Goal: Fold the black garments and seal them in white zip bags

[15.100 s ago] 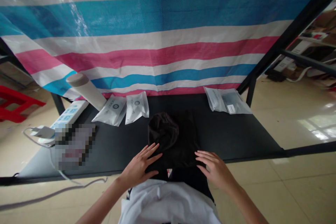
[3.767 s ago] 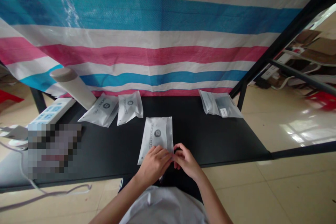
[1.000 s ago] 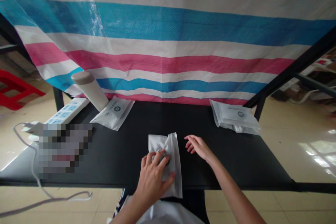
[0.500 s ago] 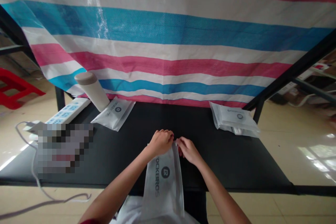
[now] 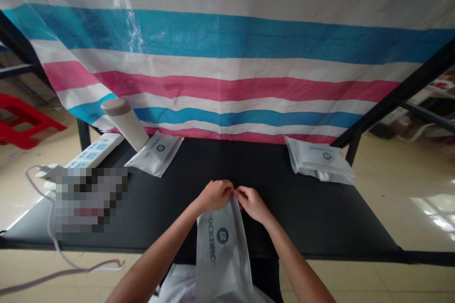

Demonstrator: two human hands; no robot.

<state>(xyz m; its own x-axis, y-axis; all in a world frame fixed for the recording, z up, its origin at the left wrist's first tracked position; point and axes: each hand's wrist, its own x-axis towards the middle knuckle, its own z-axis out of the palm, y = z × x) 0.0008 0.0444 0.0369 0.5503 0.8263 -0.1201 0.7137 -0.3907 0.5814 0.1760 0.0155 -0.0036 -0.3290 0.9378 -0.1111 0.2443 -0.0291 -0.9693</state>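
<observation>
A frosted white bag with a round black logo [image 5: 223, 251] hangs over the near edge of the black table, its top end between my hands. My left hand [image 5: 216, 194] is closed on the top edge of the bag, knuckles up. My right hand [image 5: 250, 201] pinches the top right corner, its fingertips nearly touching those of my left hand. Another frosted bag [image 5: 156, 154] lies at the back left, against a white bottle with a grey-brown lid [image 5: 126, 123]. More frosted packaging [image 5: 320, 158] lies at the back right.
On the left of the black table [image 5: 284, 236] are a white power strip [image 5: 94, 154] with a plug and grey cable [image 5: 53, 241], and a pixelated flat object [image 5: 88, 203]. A striped sheet [image 5: 220, 33] hangs behind. A red stool [image 5: 28, 123] stands beyond, left.
My right hand has moved slightly left, closer to my left hand at the bag's top corner. My left hand has turned a little, and the view has shifted slightly.
</observation>
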